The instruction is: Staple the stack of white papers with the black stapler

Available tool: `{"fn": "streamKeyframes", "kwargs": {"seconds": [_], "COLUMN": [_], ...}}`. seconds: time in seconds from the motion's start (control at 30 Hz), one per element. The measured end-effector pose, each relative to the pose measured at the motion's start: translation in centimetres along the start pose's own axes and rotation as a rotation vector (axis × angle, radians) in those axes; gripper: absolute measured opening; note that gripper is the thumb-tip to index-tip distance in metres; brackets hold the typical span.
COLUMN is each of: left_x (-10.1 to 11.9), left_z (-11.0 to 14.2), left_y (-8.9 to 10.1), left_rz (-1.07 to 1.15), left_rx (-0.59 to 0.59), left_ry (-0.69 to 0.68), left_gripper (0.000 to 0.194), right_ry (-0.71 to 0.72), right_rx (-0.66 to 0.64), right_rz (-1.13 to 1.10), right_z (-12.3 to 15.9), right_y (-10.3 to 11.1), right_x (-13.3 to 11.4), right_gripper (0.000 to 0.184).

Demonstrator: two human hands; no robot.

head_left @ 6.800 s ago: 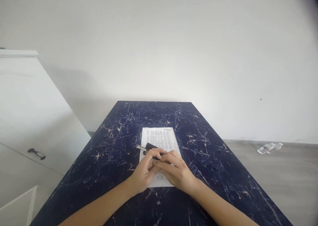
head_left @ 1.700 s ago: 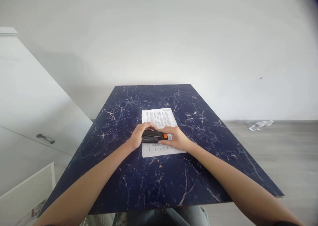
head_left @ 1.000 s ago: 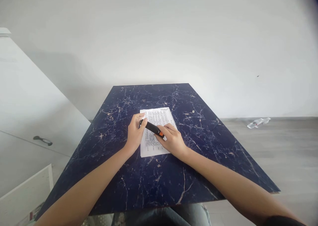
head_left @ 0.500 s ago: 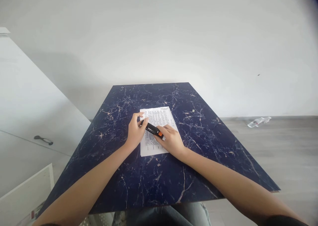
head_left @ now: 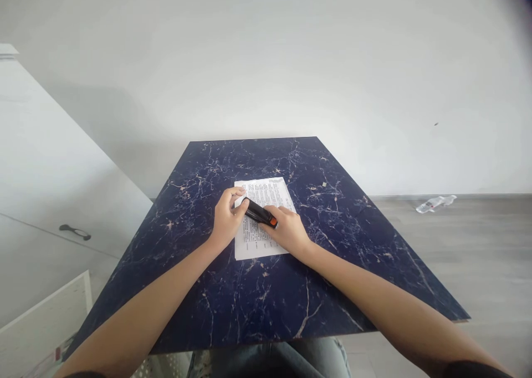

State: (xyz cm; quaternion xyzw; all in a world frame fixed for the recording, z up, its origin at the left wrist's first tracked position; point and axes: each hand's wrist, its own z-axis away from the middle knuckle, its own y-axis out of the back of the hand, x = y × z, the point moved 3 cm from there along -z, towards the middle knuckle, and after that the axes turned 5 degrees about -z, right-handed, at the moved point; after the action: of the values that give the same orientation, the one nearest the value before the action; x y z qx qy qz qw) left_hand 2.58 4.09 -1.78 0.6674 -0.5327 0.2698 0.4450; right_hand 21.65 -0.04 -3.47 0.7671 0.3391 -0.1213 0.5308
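Note:
A black stapler (head_left: 258, 213) with an orange part at its right end lies slantwise over printed sheets of paper (head_left: 260, 246). My right hand (head_left: 290, 231) is closed round its right end, with the thumb along the near side. At the stapler's other end is my left hand (head_left: 226, 217), its thumb on the black tip and its fingers curled over the paper's left edge. The hands cover part of the sheets, and the undersides of the fingers are hidden. Lines of text run across the top sheet.
The papers rest on a dark blue marbled table (head_left: 266, 300). A small pale scrap (head_left: 324, 184) lies to their right. A white cabinet (head_left: 50, 162) with a dark handle stands at left. A crumpled clear plastic bottle (head_left: 435, 204) is on the floor at right.
The stapler has turned slightly between my hands, and its left end has shifted a little to the right. My right hand has moved slightly right; the sheets look nearly unmoved.

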Motion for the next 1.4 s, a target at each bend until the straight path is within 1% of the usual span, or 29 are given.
{"fn": "streamKeyframes", "kwargs": {"seconds": [0.1, 0.23, 0.33, 0.5, 0.63, 0.8, 0.9, 0.97, 1.03, 1.13, 1.2, 1.23, 1.3, 1.4], "left_x": [-0.2, -1.0, -1.9, -2.8, -2.7, -1.7, -1.4, -1.4, -1.6, -2.1, -2.5, -2.7, -3.1, -3.4], "left_z": [-0.1, -0.1, -0.1, -0.4, -0.5, -0.4, -0.3, -0.3, -0.3, -0.4, -0.4, -0.5, -0.5, -0.5], "left_y": [0.0, -0.1, -0.1, -0.1, 0.1, 0.2, 0.0, 0.1, 0.2, 0.1, 0.0, -0.1, -0.2, -0.4], "left_rz": [-0.031, -0.117, -0.176, -0.235, -0.238, -0.254, -0.251, -0.226, -0.188, -0.126, -0.087, -0.071, -0.047, -0.036], "left_rx": [-0.008, -0.037, -0.037, -0.053, -0.032, 0.039, 0.049, 0.062, 0.078, 0.054, 0.023, 0.011, -0.01, -0.048], "left_ry": [-0.019, -0.026, -0.033, -0.024, 0.005, 0.02, 0.029, 0.023, 0.029, 0.077, 0.11, 0.123, 0.143, 0.161], "left_gripper": [0.027, 0.028, 0.025, 0.017, 0.014, 0.021, 0.024, 0.025, 0.025, 0.024, 0.024, 0.023, 0.023, 0.022], "right_ry": [-0.018, -0.054, -0.074, -0.117, -0.124, -0.091, -0.065, -0.054, -0.06, -0.1, -0.143, -0.168, -0.212, -0.239], "right_rx": [0.03, 0.088, 0.089, 0.04, -0.018, -0.073, -0.135, -0.193, -0.267, -0.439, -0.561, -0.6, -0.618, -0.58], "right_rz": [-0.05, -0.123, -0.134, -0.141, -0.145, -0.082, -0.047, -0.01, 0.034, 0.05, 0.033, 0.03, 0.045, 0.087], "right_z": [-0.2, -0.5, -0.7, -0.9, -1.0, -1.3, -1.7, -2.0, -2.0, -1.5, -0.6, -0.1, 1.2, 3.3], "right_y": [0.4, 1.0, 1.4, 1.5, 1.0, 0.1, 0.4, 1.2, 2.4, 4.7, 6.3, 7.1, 8.8, 11.3], "right_x": [0.4, 1.2, 1.6, 1.7, 1.7, 1.4, 0.8, 0.5, 0.5, 1.1, 1.9, 2.4, 3.3, 4.9], "right_gripper": [0.032, 0.031, 0.031, 0.028, 0.028, 0.032, 0.028, 0.023, 0.019, 0.019, 0.019, 0.019, 0.016, 0.013]}}
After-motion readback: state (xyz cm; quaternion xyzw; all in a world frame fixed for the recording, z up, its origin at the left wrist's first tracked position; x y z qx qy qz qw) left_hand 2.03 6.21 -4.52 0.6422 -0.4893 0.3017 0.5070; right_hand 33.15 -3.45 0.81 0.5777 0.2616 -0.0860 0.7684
